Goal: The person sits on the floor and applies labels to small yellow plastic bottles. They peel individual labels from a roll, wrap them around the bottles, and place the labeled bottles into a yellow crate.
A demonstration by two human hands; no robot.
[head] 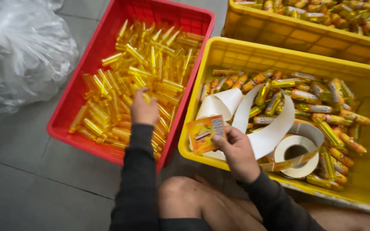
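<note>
Nearest, knee: bare knee [180,192] showing at the bottom edge, just below the yellow crate [236,53].
Right hand: right hand [236,152] hovering over the near left corner of the yellow crate, closed on an orange label [205,133], pinching it between thumb and fingers.
Label roll: white label roll [296,156] lying inside the yellow crate just right of that hand, backing strip [270,128] curling up and away from it.
Labelled tubes: labelled tubes [322,111] lying in a loose heap inside the yellow crate, behind and right of the roll.
Left hand: left hand [144,109] reaching into the red crate [71,111], left of and touching the yellow crate; fingers curled down among the plain yellow tubes [150,64], grip on any single tube impossible to tell.
Plastic bag: clear plastic bag [18,47] bunching on the floor far left of the yellow crate.
Farthest: second yellow crate [296,36] sitting behind the yellow crate, holding more labelled tubes.
</note>
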